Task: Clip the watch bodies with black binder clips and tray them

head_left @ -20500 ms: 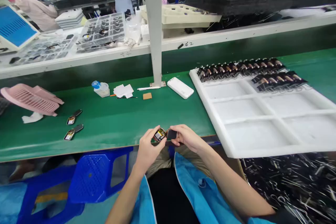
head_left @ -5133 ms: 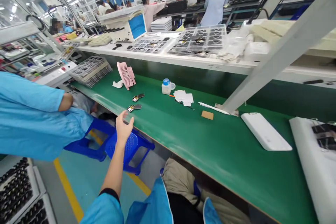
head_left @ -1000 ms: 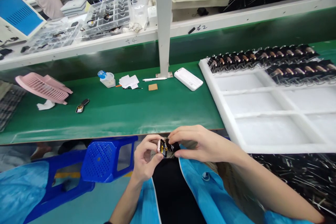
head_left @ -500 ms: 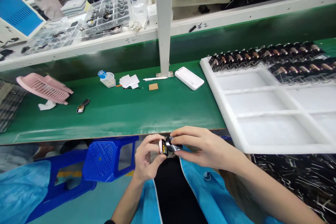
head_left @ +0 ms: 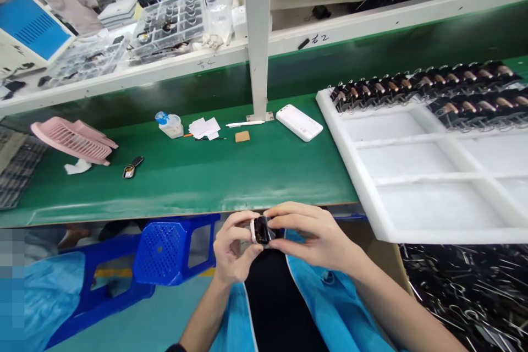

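Observation:
Just off the bench's front edge, above my lap, my left hand (head_left: pixel 237 247) grips the pale pink case of a smartwatch (head_left: pixel 253 231) between thumb and fingers. My right hand (head_left: pixel 307 234) is closed on the watch's glossy black screen (head_left: pixel 263 230), which lies over the open side of the case. Whether the screen sits flush is too small to tell. Another opened watch (head_left: pixel 129 171), its dark screen folded out beside it, lies on the green bench (head_left: pixel 198 176) to the left.
A white foam tray (head_left: pixel 373 198) at right carries rows of clamped watches (head_left: pixel 383 88). A box of loose binder clips (head_left: pixel 466 286) stands below it. Along the bench are a power bank (head_left: pixel 299 122), bottle (head_left: pixel 169 125) and pink fan (head_left: pixel 74 140). A blue stool (head_left: pixel 159 253) stands at left.
My right hand has brought the black screen down over the case, covering the yellow inner parts that showed before. My left hand keeps its grip on the case.

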### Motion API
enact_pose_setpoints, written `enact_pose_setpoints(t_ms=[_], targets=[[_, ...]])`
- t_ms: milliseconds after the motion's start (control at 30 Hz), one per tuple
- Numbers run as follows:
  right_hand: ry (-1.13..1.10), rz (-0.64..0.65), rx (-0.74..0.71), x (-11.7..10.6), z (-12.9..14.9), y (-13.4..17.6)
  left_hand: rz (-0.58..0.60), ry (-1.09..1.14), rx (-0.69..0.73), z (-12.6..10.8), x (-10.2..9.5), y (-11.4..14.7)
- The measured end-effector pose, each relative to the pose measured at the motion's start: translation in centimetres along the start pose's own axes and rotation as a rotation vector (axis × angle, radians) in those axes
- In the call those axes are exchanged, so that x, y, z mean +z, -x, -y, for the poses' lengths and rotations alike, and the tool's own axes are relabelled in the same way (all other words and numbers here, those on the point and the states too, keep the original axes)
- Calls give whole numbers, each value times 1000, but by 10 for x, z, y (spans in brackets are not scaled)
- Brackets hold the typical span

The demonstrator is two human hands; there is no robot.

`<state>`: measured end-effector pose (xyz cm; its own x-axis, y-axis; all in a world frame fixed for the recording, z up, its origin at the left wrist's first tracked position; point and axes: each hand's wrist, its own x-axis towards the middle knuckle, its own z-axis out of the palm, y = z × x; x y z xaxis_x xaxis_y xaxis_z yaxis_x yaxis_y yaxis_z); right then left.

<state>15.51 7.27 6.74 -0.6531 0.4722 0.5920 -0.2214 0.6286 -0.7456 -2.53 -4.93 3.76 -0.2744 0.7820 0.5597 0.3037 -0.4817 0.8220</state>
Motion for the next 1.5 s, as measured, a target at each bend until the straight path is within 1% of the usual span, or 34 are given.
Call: enact_pose_setpoints(t_ms=[133,400,967,1500], targets=[[-47,-41,4,6,-2,2,-12,0,9,-1,1,-1],[-75,-88,-20,13,-2,3,-25,-36,22,-2,3,-2],[-59,-95,-15,13,1,2,-46,-38,25,-3,5,-2],[-70,-75,-22,12,1,0,-51,-15,18,-2,5,-2]])
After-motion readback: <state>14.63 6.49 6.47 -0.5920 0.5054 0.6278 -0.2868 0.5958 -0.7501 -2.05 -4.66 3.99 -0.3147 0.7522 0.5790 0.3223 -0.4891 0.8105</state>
